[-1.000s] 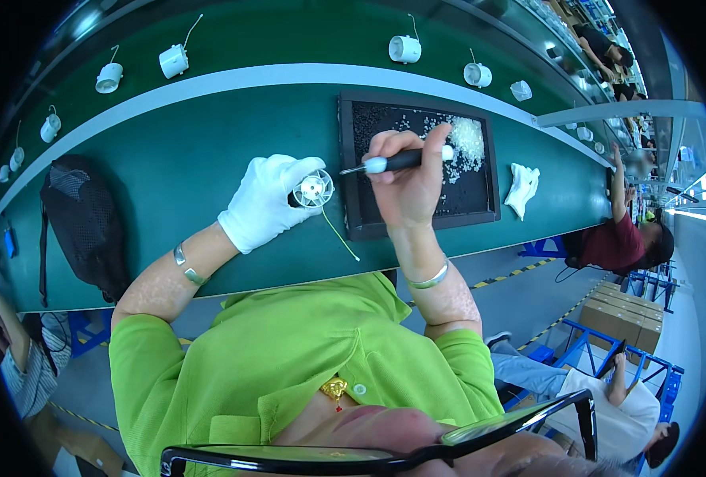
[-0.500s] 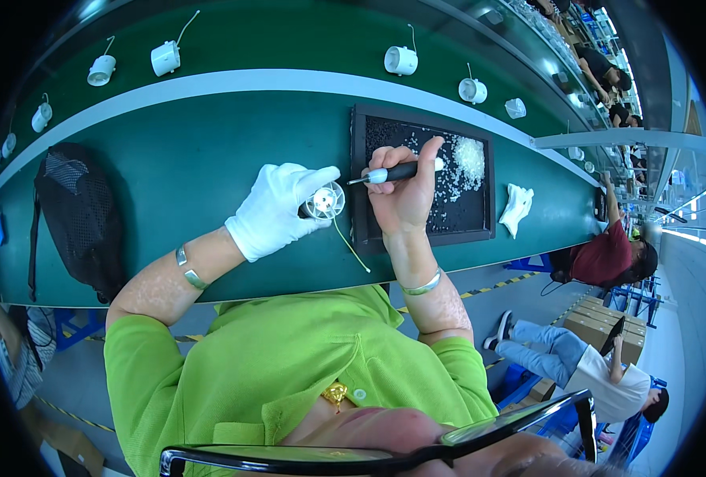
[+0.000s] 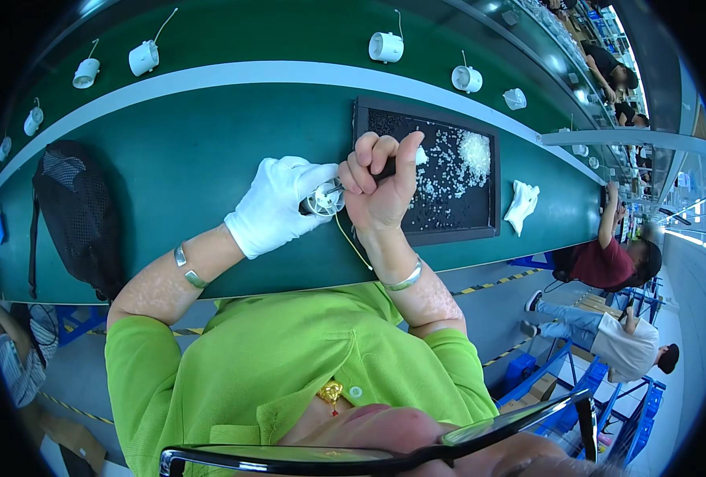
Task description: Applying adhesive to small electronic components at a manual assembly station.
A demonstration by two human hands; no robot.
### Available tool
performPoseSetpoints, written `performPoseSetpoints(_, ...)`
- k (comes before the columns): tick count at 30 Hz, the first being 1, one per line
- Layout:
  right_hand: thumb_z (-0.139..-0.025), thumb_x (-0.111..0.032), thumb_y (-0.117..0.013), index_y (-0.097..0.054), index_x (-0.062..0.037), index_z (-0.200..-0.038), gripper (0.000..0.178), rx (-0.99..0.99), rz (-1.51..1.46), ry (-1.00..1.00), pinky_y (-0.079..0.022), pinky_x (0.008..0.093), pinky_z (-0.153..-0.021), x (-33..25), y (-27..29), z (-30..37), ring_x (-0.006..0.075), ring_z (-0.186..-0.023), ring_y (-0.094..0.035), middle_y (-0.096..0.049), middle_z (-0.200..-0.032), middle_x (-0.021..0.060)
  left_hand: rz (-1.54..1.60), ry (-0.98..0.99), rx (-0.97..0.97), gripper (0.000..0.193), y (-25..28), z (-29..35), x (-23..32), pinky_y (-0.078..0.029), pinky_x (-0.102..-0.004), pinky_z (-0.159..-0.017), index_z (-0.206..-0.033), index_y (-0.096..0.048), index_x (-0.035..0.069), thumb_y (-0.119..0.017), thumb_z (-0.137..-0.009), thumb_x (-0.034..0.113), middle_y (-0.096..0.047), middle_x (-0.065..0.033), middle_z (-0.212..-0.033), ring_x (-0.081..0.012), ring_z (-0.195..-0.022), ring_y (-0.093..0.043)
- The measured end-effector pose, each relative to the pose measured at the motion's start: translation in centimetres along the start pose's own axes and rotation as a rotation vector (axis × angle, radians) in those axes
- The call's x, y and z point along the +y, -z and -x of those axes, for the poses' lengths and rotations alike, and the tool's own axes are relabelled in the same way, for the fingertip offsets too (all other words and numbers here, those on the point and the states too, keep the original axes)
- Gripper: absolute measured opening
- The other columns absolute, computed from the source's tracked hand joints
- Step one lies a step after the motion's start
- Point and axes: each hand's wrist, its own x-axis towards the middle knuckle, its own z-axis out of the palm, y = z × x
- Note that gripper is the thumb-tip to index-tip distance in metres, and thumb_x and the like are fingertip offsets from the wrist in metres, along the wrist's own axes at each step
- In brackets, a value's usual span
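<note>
Your gloved left hand (image 3: pixel 269 208) closes thumb and fingers around a round white part (image 3: pixel 324 202), held over the green worktable (image 3: pixel 210 135) in front of your chest, a thin pale wire (image 3: pixel 356 246) trailing from it. Your bare right hand (image 3: pixel 379 187) curls its fingers tight about a black-handled screwdriver (image 3: pixel 386 168), thumb raised; the shaft reaches the part, though whether its tip touches inside cannot be told.

Just beyond your right hand sits a black tray (image 3: pixel 497 183) of white bits (image 3: pixel 474 155), a crumpled white cloth (image 3: pixel 521 207) to its right. A black mesh bag (image 3: pixel 82 219) lies at left. Past a pale rail (image 3: pixel 210 76), white cups (image 3: pixel 143 59) stand spaced along a green strip (image 3: pixel 305 36). At right, a co-worker in dark red (image 3: pixel 607 261) reaches toward the table. Your right fingers hide much of the screwdriver; gloved fingers cover the part's left edge.
</note>
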Motion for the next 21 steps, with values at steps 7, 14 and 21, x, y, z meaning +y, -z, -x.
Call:
performPoseSetpoints(7, -0.097, -0.049, -0.036, -0.036, -0.0077, -0.061, 0.055, -0.035, -0.028, -0.051, -0.022, 0.0224, -0.040, 0.3, 0.7, -0.1, 0.0063, -0.041, -0.024, -0.042, -0.066, 0.0041, 0.011, -0.010, -0.006, 0.033, -0.3, 0.0, -0.4, -0.043, -0.0389, -0.062, -0.093, -0.058, 0.010, -0.072, -0.065, 0.020, -0.063, -0.0055, -0.079, -0.0268, -0.073, -0.058)
performPoseSetpoints(14, -0.097, -0.045, -0.040, -0.037, -0.0049, -0.061, 0.054, -0.140, 0.107, 0.040, -0.025, 0.0222, -0.041, 1.0, 1.0, 0.2, 0.0059, -0.041, -0.025, -0.043, -0.066, 0.0072, 0.017, 0.018, -0.026, 0.035, -0.8, 0.3, -1.0, -0.043, -0.0387, -0.062, -0.095, -0.059, 0.011, -0.073, -0.064, 0.021, -0.063, -0.0051, -0.078, -0.0264, -0.073, -0.058)
performPoseSetpoints(21, -0.095, -0.043, -0.046, -0.039, -0.0033, -0.061, 0.053, -0.213, 0.156, 0.084, -0.025, 0.0224, -0.041, 1.3, 1.3, 0.1, 0.0068, -0.041, -0.026, -0.045, -0.067, 0.0090, 0.023, 0.007, -0.019, 0.038, -1.2, 0.2, -1.3, -0.042, -0.0385, -0.064, -0.096, -0.059, 0.011, -0.074, -0.063, 0.022, -0.063, -0.0050, -0.080, -0.0257, -0.075, -0.058)
